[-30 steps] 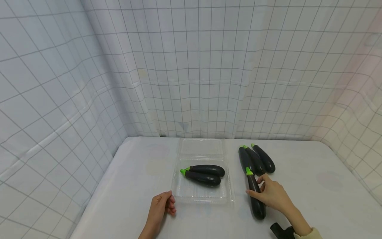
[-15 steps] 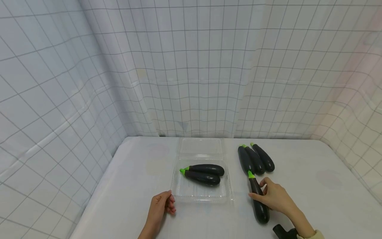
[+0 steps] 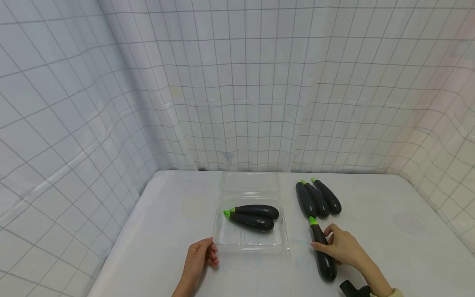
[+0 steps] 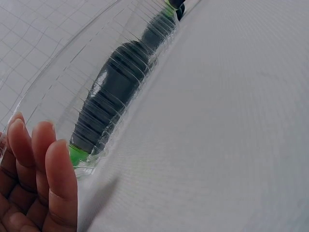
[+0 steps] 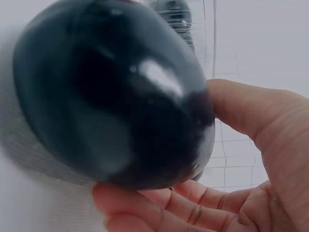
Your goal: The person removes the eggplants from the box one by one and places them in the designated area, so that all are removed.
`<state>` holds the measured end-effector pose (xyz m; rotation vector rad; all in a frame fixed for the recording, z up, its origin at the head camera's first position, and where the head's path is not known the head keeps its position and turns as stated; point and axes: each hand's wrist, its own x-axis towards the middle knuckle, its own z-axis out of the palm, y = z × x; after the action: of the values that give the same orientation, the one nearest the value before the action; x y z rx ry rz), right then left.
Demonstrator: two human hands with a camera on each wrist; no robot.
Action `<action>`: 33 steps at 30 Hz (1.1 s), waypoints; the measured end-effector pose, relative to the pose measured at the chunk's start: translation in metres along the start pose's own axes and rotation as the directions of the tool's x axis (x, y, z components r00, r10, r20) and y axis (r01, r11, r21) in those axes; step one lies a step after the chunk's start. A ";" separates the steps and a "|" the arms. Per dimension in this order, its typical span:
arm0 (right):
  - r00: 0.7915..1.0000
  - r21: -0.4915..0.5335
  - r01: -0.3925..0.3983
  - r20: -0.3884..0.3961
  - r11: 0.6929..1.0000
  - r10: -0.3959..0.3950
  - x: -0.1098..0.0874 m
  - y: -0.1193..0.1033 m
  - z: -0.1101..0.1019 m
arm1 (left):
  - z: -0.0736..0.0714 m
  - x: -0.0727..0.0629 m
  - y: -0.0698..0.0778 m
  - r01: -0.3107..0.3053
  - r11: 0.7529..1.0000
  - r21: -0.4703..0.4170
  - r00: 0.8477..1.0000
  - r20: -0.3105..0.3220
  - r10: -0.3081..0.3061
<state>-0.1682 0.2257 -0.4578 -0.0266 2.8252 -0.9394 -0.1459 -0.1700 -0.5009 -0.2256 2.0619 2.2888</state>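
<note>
My right hand (image 3: 341, 246) grips a dark eggplant (image 3: 325, 264) around its middle, thumb on one side and fingers on the other. Its green stem end points away, close to the tip of another eggplant (image 3: 306, 200). In the right wrist view the rounded end of the held eggplant (image 5: 111, 96) fills much of the picture. My left hand (image 3: 200, 255) pinches the near left corner of a clear plastic clamshell container (image 3: 245, 248), whose lid lies folded back. Two eggplants (image 3: 252, 221) lie side by side in it, stems to the left. Through its wall one eggplant (image 4: 113, 82) shows in the left wrist view.
Two more eggplants (image 3: 326, 196) lie beside the nearest loose one, right of the container. A white cloth covers the table (image 3: 174, 206). White gridded curtains (image 3: 237, 82) hang behind and at both sides. A black device (image 3: 354, 288) sits by the right wrist.
My right hand has drawn the eggplant toward me and slightly right, away from the group of three. The left hand and the container have stayed in place.
</note>
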 end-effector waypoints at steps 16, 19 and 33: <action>1.000 0.023 -0.019 0.018 1.000 0.019 -0.003 0.001 0.000 | 0.001 -0.001 0.000 -0.003 1.000 -0.004 1.000 -0.003 0.003; 1.000 0.021 -0.011 0.012 1.000 0.011 -0.002 0.001 0.000 | 0.001 -0.001 0.000 -0.005 1.000 -0.005 1.000 -0.003 0.005; 1.000 0.028 -0.029 -0.001 0.999 0.029 0.000 0.002 0.003 | -0.001 0.000 0.000 -0.006 1.000 -0.004 1.000 0.000 0.006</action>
<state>-0.1671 0.2256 -0.4617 0.0191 2.8057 -0.9729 -0.1456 -0.1706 -0.5012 -0.2196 2.0611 2.2971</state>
